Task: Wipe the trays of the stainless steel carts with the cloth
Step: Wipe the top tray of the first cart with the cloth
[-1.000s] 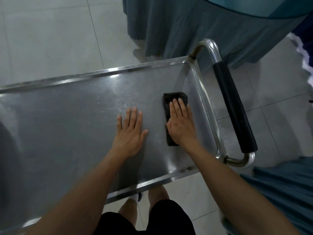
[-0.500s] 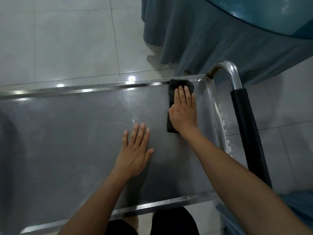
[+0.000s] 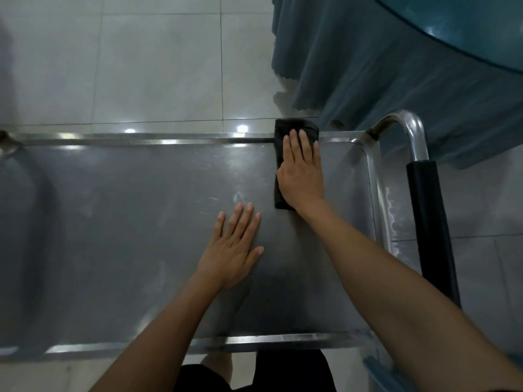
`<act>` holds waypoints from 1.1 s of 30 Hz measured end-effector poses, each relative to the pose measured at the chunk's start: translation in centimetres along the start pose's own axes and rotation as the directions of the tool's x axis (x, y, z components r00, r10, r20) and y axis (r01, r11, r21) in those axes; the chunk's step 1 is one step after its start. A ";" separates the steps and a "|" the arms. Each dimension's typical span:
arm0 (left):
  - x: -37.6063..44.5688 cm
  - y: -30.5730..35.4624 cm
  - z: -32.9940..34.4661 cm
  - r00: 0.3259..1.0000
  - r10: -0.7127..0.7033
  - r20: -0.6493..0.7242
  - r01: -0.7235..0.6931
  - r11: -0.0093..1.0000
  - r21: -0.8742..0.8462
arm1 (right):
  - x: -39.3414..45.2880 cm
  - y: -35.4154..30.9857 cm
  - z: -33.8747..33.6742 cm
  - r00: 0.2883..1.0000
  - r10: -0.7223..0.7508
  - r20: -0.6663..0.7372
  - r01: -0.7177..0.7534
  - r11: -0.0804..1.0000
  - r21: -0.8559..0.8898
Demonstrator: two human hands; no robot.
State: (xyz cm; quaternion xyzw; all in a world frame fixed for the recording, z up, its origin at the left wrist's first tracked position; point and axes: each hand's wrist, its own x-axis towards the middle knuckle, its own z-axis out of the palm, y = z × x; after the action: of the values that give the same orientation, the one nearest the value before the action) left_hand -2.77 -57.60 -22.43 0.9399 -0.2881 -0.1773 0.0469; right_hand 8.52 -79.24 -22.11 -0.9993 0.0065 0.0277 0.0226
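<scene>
Two hands lie flat on the shiny metal tray of a cart. The right hand presses down on a black cloth. Its fingers are straight and close together, and they hold nothing; they only push on the cloth. The cloth is folded into a long strip. It lies near the right end of the tray, and its far end goes up and over the far rim of the tray. Its near end peeks out under the wrist.

The left hand rests flat on the bare metal, near the middle of the tray and closer to the person. Its fingers are straight and spread a little, with the thumb out to the side. It does not touch the cloth.

At the right end of the cart a silver bar curves up and turns into a black handle. The handle is just past the right rim of the tray. The cart stands on a pale tiled floor. A blue-grey tablecloth hangs down past the far right corner of the cart. At the bottom you can see the person's dark shorts and a bit of leg under the near rim.
</scene>
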 end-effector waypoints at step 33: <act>-9.1 -2.6 0.1 0.990 0.040 0.135 -0.032 0.998 -0.058 | -26.4 -7.3 2.0 0.991 0.132 0.002 -0.132 0.991 0.016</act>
State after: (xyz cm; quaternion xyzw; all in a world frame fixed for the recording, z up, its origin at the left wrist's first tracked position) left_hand -8.50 -50.34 -20.21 0.9186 -0.3025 -0.2481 0.0563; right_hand -17.86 -71.56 -22.34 -0.9965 0.0726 0.0294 0.0285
